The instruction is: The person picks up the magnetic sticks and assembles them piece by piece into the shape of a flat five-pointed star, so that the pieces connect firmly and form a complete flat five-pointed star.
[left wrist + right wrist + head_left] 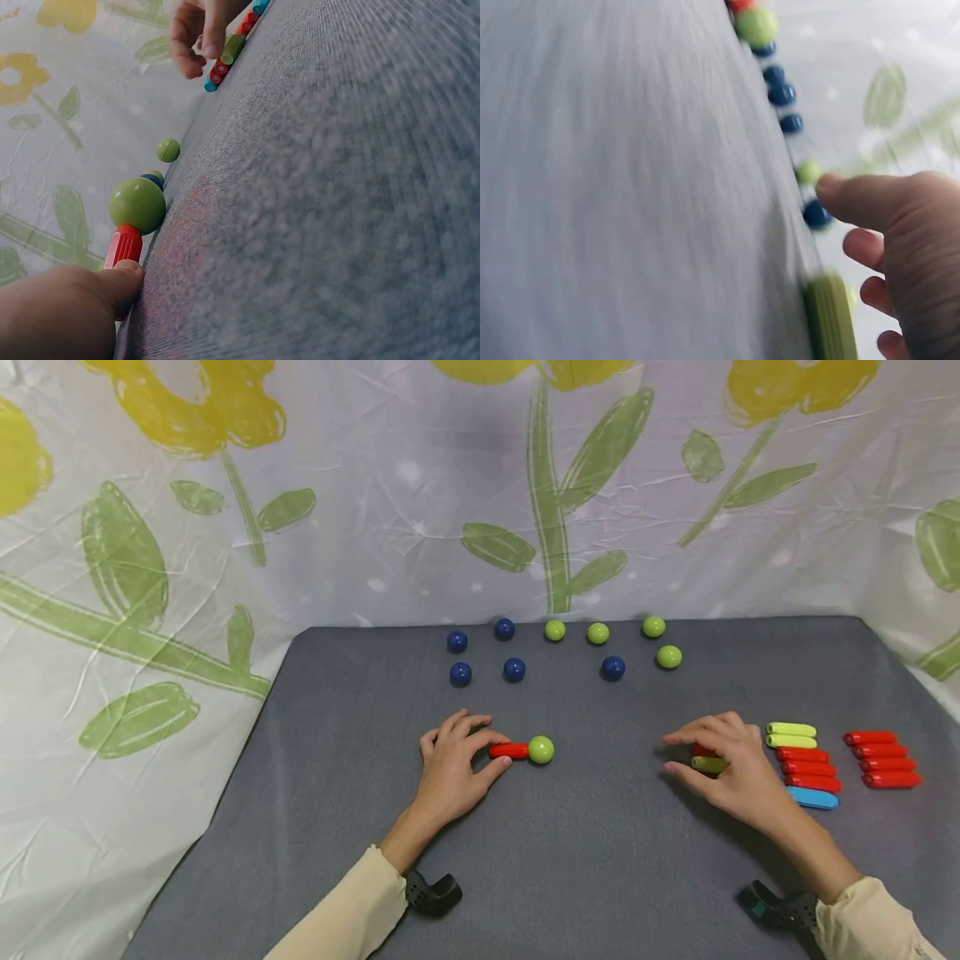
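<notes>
My left hand (453, 772) pinches a short red ribbed stick (510, 750) between thumb and fingers, low over the table. A light green ball (541, 749) sits against the stick's right end; in the left wrist view the two touch. My right hand (731, 768) hovers with thumb and fingers spread and nothing between them. Just under it lies an olive-green stick (708, 765), with a red stick (702, 750) partly hidden behind the fingers. The right wrist view is blurred but shows the thumb apart from the green stick (829, 315).
Right of my right hand lies a column of yellow-green sticks (791, 735), red sticks (808, 768) and a blue stick (813, 798). Farther right is another group of red sticks (888, 765). Dark blue balls (513, 670) and green balls (597, 633) lie along the back, before a flowered cloth (405, 510).
</notes>
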`<action>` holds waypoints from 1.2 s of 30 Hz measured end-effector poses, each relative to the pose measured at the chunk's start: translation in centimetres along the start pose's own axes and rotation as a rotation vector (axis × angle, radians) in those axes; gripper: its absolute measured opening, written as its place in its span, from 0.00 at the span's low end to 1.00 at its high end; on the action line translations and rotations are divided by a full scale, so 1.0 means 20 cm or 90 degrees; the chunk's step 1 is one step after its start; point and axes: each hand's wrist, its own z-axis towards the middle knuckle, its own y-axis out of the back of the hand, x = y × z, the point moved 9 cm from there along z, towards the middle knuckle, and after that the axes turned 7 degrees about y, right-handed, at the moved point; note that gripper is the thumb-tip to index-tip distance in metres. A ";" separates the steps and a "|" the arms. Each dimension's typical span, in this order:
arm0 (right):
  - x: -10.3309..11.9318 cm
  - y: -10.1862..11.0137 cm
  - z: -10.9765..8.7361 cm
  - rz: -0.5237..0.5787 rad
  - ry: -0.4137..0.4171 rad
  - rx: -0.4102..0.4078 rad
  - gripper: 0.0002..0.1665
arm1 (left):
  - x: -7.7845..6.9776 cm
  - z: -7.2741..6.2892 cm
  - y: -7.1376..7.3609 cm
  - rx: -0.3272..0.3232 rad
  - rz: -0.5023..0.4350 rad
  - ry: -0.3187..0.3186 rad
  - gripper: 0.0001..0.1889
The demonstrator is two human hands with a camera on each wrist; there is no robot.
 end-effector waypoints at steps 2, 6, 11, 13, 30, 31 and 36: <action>-0.04 0.04 -0.03 -0.022 -0.015 0.010 0.28 | 0.00 0.00 0.00 0.000 -0.001 0.000 0.09; -0.10 0.11 -0.07 -0.056 -0.030 0.025 0.30 | 0.00 0.00 0.00 0.001 -0.002 -0.001 0.09; -0.12 0.15 -0.11 -0.075 -0.025 0.030 0.29 | 0.00 0.00 0.01 -0.001 0.000 -0.001 0.09; -0.12 0.15 -0.11 -0.075 -0.014 0.027 0.28 | 0.00 0.00 0.01 -0.003 0.002 -0.001 0.09; -0.01 0.07 -0.03 -0.059 0.044 0.033 0.25 | 0.00 0.00 0.00 0.002 0.010 0.008 0.10; 0.00 0.05 -0.02 -0.059 0.050 0.035 0.25 | 0.00 0.00 0.00 0.003 0.010 0.008 0.10; 0.05 -0.03 0.03 -0.049 0.069 0.062 0.24 | 0.00 0.00 0.00 0.004 0.006 0.008 0.10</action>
